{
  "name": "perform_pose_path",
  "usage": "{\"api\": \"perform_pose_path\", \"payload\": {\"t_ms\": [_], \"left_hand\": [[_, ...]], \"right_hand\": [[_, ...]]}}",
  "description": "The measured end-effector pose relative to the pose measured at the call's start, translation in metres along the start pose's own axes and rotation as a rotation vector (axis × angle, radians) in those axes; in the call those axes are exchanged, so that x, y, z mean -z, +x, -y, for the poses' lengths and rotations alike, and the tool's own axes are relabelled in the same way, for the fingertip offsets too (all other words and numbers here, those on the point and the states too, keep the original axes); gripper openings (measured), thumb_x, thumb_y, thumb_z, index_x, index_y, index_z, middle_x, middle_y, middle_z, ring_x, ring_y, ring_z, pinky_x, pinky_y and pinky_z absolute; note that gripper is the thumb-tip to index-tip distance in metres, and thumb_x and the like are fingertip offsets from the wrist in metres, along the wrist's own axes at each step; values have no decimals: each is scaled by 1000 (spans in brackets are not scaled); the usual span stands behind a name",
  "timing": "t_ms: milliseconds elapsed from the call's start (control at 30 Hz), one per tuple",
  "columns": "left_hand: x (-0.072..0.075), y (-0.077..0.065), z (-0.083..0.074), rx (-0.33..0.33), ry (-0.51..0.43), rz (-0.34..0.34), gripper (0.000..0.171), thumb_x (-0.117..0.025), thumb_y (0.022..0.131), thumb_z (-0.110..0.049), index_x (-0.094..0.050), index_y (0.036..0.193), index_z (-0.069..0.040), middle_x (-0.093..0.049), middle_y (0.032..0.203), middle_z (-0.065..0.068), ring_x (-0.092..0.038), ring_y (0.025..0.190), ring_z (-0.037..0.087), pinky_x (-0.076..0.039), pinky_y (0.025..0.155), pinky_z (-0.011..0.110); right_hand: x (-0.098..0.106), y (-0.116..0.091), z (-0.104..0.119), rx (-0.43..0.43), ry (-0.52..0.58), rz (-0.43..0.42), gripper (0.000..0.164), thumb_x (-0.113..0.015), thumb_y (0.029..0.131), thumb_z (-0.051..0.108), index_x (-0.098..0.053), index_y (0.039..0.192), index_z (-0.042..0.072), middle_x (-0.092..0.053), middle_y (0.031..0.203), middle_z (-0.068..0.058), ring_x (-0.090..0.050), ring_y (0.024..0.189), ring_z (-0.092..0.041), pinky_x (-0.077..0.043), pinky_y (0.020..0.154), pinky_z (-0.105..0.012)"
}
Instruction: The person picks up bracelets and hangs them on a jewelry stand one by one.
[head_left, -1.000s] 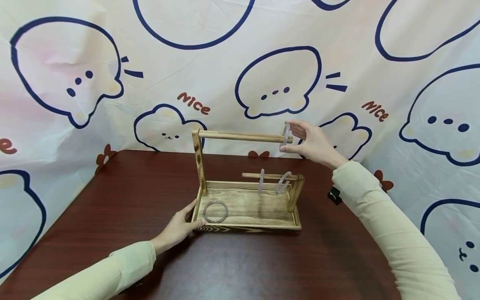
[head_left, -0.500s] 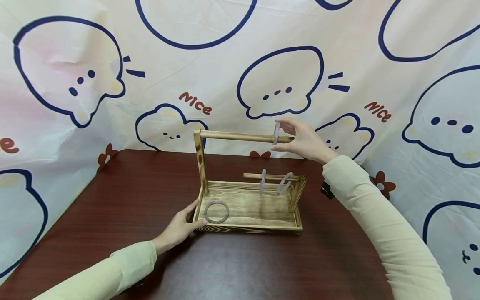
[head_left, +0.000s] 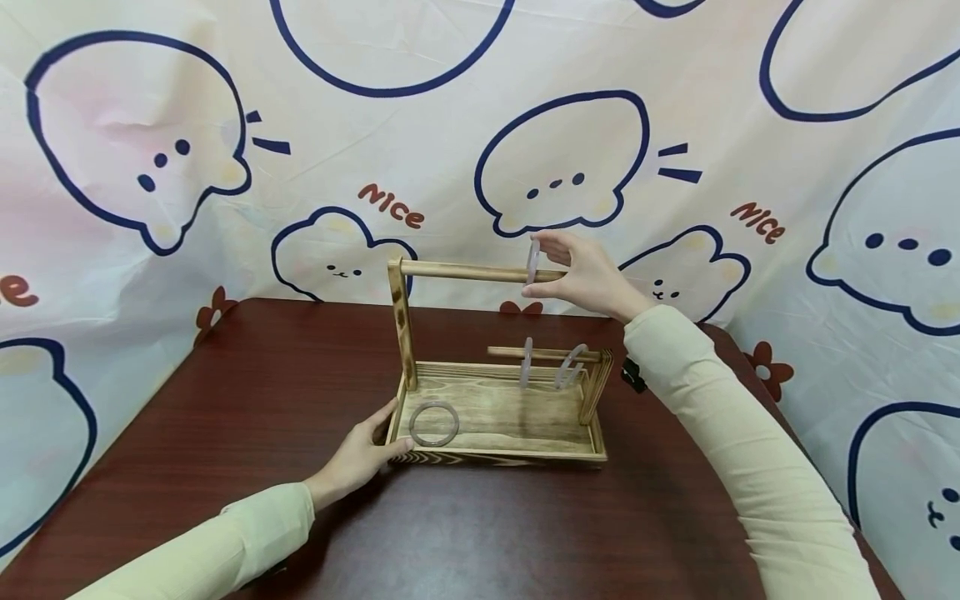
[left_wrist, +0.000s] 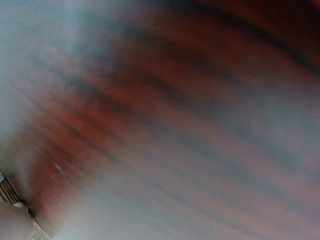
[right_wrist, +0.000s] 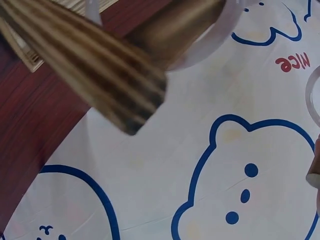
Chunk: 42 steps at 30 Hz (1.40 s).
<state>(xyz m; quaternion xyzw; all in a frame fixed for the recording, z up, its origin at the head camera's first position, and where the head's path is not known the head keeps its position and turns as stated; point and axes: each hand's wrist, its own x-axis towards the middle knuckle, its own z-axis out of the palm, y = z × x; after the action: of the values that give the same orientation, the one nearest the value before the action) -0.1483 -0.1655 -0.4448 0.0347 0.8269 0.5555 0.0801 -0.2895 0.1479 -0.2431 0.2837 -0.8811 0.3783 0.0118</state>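
My right hand (head_left: 588,275) pinches a pale translucent bangle (head_left: 532,261) between thumb and fingers. That bangle encircles the upper wooden rod (head_left: 457,272) of a jewellery stand, whose free end reaches past the ring under my palm. With my left hand (head_left: 356,458) I grip the front left corner of the stand's tray (head_left: 502,455), thumb over the rim. In the tray's left part another bangle (head_left: 454,423) lies flat. The lower rod (head_left: 501,352) carries hanging bangles (head_left: 527,367); the right ones lean against each other near the post (head_left: 592,392).
The stand sits on a dark red wooden table (head_left: 480,533). Behind it hangs a cartoon-printed cloth (head_left: 442,158). In the right wrist view the post (right_wrist: 100,65) looms close and blurred. The left wrist view is mostly blurred tabletop (left_wrist: 165,130).
My right hand has slid the bangle leftward along the upper rod, from near its free end further in. My left hand keeps its grip on the tray corner.
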Motion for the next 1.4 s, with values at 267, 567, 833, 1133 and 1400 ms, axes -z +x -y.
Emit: {"api": "perform_pose_path", "payload": {"t_ms": [267,567,833,1133,1400], "left_hand": [[0,-2,-2,-17,-38,18,77,-64,86,-15,-18,147,-5,-47,129,21,-41,48,9,-39,45,23],[2,-2,-1,-1,3,7,77,-64,86,-17,-19,147,-7,-55,119,20,-39,43,10,-39,43,25],[1,0,-1,-1,21,5,76,-64,86,-17,-19,147,-7,-61,105,15,-41,44,11,-40,44,26],[0,-1,-1,11,12,3,77,-64,86,-18,-19,147,-8,-62,101,14,-38,42,9,-39,43,25],[0,-1,-2,12,23,8,77,-64,86,-20,-18,147,-9,-61,97,15,-32,39,8,-37,41,25]], "right_hand": [[-3,5,9,-6,0,4,83,-79,68,41,-39,138,19,-40,142,-2,-39,130,-20,-35,105,-35],[-13,11,17,47,-1,-1,80,-79,69,39,-41,137,20,-42,141,-2,-41,129,-20,-35,105,-32],[-23,13,23,75,-10,6,79,-79,69,38,-42,137,19,-44,140,-1,-44,127,-19,-37,103,-29],[-33,19,32,120,24,37,80,-79,70,35,-40,138,16,-42,141,-2,-42,128,-19,-35,103,-27],[-42,23,36,130,13,39,79,-78,70,36,-41,137,16,-43,140,-3,-44,127,-21,-36,103,-29]]}}
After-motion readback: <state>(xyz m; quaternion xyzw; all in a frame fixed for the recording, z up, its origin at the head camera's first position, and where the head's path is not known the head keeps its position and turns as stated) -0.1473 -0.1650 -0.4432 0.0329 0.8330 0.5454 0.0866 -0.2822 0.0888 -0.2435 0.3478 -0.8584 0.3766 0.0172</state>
